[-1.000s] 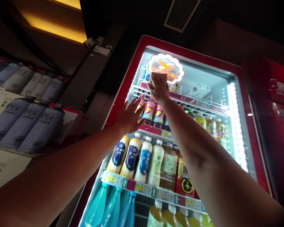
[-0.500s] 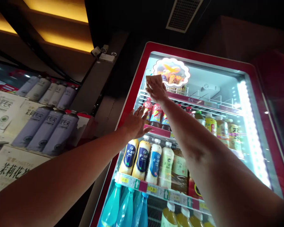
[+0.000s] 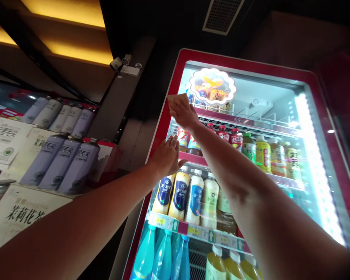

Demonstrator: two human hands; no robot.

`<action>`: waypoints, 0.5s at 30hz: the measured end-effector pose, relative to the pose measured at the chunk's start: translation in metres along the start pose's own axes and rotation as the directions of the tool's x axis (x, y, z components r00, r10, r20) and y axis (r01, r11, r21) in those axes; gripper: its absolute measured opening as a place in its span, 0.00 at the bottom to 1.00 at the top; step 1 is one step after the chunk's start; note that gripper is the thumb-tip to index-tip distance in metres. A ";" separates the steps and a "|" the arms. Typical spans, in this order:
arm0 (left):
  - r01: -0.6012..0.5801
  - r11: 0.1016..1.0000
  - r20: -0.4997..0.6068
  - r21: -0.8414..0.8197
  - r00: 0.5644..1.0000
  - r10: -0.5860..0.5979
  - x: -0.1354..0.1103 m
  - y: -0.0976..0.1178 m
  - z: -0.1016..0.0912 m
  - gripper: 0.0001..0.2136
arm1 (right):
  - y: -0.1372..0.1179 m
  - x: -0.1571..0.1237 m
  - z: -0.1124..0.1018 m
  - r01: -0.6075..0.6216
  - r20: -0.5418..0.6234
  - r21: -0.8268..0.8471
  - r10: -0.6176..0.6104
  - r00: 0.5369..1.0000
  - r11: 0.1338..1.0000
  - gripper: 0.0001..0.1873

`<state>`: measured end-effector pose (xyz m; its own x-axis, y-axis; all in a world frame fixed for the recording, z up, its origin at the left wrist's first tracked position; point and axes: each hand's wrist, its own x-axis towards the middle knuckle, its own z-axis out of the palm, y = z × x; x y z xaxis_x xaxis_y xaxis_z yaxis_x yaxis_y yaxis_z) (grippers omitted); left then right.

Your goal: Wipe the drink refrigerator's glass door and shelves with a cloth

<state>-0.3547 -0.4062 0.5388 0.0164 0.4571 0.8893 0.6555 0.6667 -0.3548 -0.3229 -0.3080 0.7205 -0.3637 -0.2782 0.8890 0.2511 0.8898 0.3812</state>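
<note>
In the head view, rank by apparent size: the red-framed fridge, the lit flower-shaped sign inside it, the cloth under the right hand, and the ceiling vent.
1. fridge
2. lit sign
3. ceiling vent, roughly alike with the sign, and farther off, so unsure
4. cloth, mostly hidden under the right hand

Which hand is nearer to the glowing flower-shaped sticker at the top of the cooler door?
Right. The right hand, pressing a cloth to the glass, sits just left of and below the sticker. The left hand lies flat much lower, at the door's red frame.
</note>
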 end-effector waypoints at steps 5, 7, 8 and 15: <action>0.024 1.000 -0.016 -0.005 1.000 -0.024 0.000 0.004 0.003 0.39 | 0.009 -0.002 -0.011 -0.294 -0.026 -0.011 0.294 0.955 0.956 0.35; 0.044 0.999 -0.006 0.005 0.999 -0.044 0.001 0.007 0.003 0.39 | -0.004 -0.010 -0.005 -0.210 -0.006 -0.035 0.210 0.978 0.977 0.35; 0.054 0.998 0.003 0.016 0.999 -0.054 0.001 0.009 0.003 0.39 | -0.010 -0.016 -0.001 -0.100 -0.003 -0.047 0.100 0.995 0.994 0.34; 0.110 0.988 0.054 0.109 0.992 -0.116 0.001 0.025 -0.008 0.39 | 0.030 -0.036 -0.010 -0.092 -0.022 -0.001 0.092 0.996 0.996 0.32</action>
<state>-0.3321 -0.3939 0.5335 -0.1007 0.4076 0.9076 0.5670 0.7731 -0.2843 -0.2932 -0.2749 0.7029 -0.3193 -0.2029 0.9257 0.2843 0.9113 0.2978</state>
